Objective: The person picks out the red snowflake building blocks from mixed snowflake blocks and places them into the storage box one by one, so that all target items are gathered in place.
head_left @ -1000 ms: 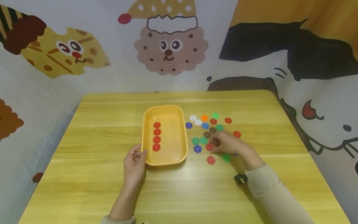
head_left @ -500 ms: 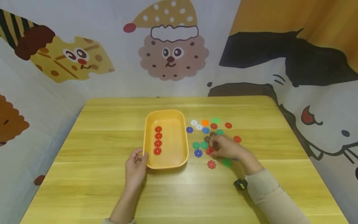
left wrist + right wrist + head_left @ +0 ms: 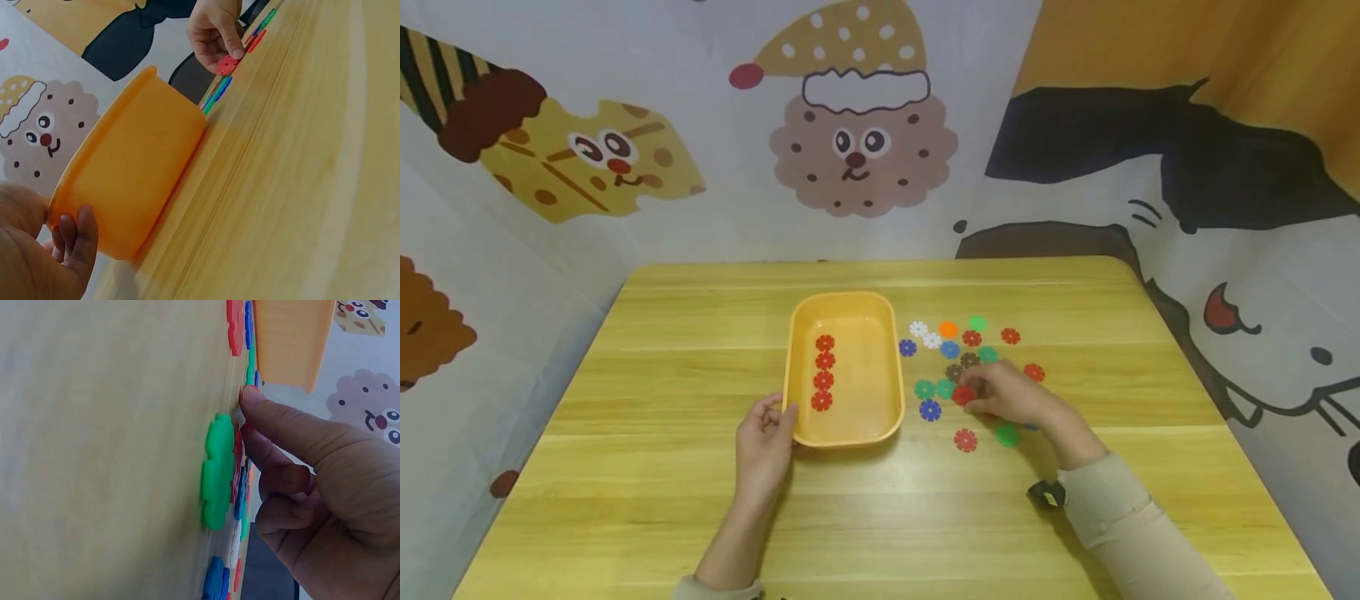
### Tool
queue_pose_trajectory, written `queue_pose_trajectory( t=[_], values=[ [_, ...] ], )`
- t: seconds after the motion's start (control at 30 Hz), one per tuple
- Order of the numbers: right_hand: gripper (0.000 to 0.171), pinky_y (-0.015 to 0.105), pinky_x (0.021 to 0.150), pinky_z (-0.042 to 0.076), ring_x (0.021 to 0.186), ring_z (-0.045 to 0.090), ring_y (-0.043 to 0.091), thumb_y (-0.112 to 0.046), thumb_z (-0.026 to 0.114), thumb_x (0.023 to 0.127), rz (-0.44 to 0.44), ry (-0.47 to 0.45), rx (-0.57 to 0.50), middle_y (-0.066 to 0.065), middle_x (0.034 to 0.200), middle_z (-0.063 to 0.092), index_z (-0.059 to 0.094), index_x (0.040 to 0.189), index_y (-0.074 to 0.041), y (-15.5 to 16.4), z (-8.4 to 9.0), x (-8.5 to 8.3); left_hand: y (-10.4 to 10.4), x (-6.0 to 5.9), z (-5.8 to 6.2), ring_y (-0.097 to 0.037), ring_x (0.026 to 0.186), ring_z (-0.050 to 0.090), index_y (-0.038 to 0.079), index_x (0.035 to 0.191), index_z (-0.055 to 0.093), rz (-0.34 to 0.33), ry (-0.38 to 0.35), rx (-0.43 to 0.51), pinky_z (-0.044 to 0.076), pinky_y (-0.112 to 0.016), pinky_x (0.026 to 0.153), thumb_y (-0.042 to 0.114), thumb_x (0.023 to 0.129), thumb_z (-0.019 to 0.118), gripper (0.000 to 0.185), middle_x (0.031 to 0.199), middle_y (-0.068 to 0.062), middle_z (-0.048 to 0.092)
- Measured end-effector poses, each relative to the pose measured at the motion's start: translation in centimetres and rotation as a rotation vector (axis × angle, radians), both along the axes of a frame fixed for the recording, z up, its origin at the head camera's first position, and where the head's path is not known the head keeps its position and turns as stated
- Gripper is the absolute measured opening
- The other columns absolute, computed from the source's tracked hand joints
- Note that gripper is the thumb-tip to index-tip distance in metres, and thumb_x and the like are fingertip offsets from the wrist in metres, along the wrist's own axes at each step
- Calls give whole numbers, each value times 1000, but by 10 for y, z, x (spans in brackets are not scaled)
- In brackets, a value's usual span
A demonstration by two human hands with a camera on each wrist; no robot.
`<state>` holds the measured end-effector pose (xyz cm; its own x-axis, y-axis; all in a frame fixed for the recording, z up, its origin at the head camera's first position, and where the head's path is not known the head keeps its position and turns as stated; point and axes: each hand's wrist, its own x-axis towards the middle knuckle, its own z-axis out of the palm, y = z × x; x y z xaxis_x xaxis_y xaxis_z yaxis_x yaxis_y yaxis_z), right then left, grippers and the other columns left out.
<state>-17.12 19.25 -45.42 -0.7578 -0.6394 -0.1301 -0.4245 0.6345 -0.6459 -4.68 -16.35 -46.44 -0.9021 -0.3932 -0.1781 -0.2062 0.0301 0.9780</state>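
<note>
With thumb and fingers my left hand (image 3: 763, 450) grips the near left rim of an orange-yellow plastic tray (image 3: 865, 375). Several red snowflake discs (image 3: 823, 380) lie in a column along the tray's left half. To the right of the tray, my right hand (image 3: 1011, 394) pinches a red snowflake disc (image 3: 226, 65) between thumb and fingertips, slightly above the table among the loose discs. In the right wrist view the fingers mostly hide that disc, while a green disc (image 3: 217, 472) lies flat on the table beside the hand.
Loose snowflake discs are scattered right of the tray: white ones (image 3: 919, 329), an orange one (image 3: 948, 330), blue ones (image 3: 930, 410), green, brown and red ones (image 3: 966, 440). The wooden table (image 3: 880, 517) meets a cartoon-printed cloth (image 3: 700, 225) at the back.
My right fingers have taken hold of a red disc and raised it slightly from among the others. The left hand stays on the tray rim. The head view has tilted slightly.
</note>
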Motion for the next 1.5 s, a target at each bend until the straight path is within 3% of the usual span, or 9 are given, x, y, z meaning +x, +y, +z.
queue_pose_trajectory(
  t=[0.17, 0.43, 0.67, 0.93, 1.17, 1.37, 1.5],
  values=[
    [40, 26, 65, 55, 75, 59, 11, -10, 82, 84, 10, 23, -4, -4, 86, 65, 68, 121, -4, -1, 0, 0, 0, -2, 0, -20, 71, 64, -2, 130, 57, -1, 0, 2, 60, -27, 58, 14, 101, 63, 34, 92, -16, 58],
    [31, 25, 63, 55, 71, 59, 10, -12, 79, 88, 18, 15, 3, -6, 81, 64, 70, 116, -4, 0, -3, 2, 0, -4, -2, -20, 69, 64, -2, 128, 58, 0, -1, -15, 61, -28, 58, 13, 101, 62, 31, 92, -17, 58],
    [40, 26, 64, 57, 75, 60, 12, -11, 81, 86, 24, 1, -12, -5, 85, 65, 68, 123, -4, -3, -6, 4, 0, -3, -3, -19, 68, 62, -1, 129, 58, 4, -12, -27, 60, -26, 57, 14, 101, 62, 32, 93, -17, 59],
    [34, 25, 59, 54, 68, 56, 10, -14, 79, 88, 41, 23, 2, -7, 79, 61, 70, 119, -5, -3, -10, 5, 0, -1, -3, -20, 71, 63, -1, 130, 57, 0, -22, -16, 60, -26, 57, 16, 101, 63, 34, 94, -17, 59],
    [14, 26, 62, 56, 70, 59, 11, -11, 76, 91, 33, 39, -20, -7, 81, 64, 70, 104, -9, -7, -7, 3, 0, -3, -4, -23, 71, 64, 1, 128, 59, 9, -21, -25, 60, -27, 58, 14, 102, 62, 30, 95, -19, 59],
    [37, 26, 70, 57, 80, 61, 12, -10, 79, 88, 9, 32, -33, -3, 92, 65, 66, 122, -5, -6, -5, 1, 0, -4, -2, -23, 70, 64, 1, 128, 59, 5, -12, -22, 60, -27, 58, 16, 102, 62, 30, 95, -20, 60],
    [31, 25, 73, 58, 80, 62, 10, -10, 80, 86, 54, 59, -7, -4, 91, 68, 71, 115, -5, -4, -4, 0, -1, -4, -1, -20, 69, 64, 0, 130, 58, -6, -5, -13, 60, -26, 57, 16, 102, 62, 33, 94, -19, 61]
  ],
)
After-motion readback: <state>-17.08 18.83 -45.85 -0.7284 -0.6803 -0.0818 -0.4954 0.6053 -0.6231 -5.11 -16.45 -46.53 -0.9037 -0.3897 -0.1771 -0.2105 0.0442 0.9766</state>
